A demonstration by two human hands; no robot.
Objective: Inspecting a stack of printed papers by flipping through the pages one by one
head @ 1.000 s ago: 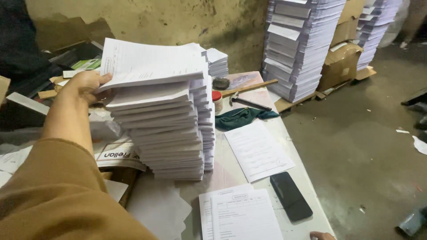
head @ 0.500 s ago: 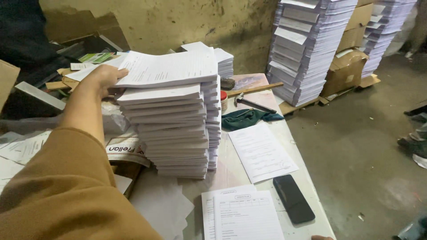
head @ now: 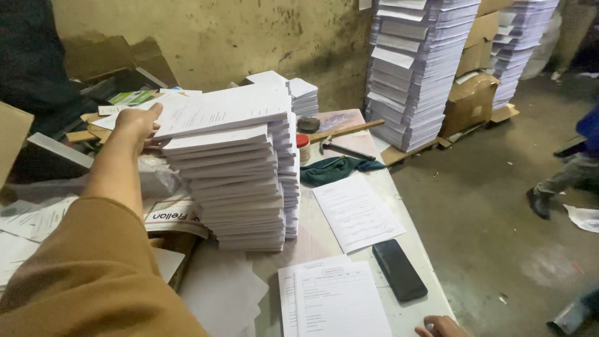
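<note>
My left hand [head: 136,122] has its grip closed on the top bundle of white printed sheets [head: 218,109] crowning the tall, leaning paper stack [head: 234,181] on the worktop [head: 324,237]; a careless tug could, I judge, topple it right.

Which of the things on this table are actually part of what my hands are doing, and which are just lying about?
In hand:
left hand
top bundle of sheets
tall paper stack

Lying about:
black phone
hammer
green cloth
loose printed sheet
right hand, at the table edge, holding nothing

Single head view, looking down and forward over table [head: 324,240], close; floor at right.
</note>
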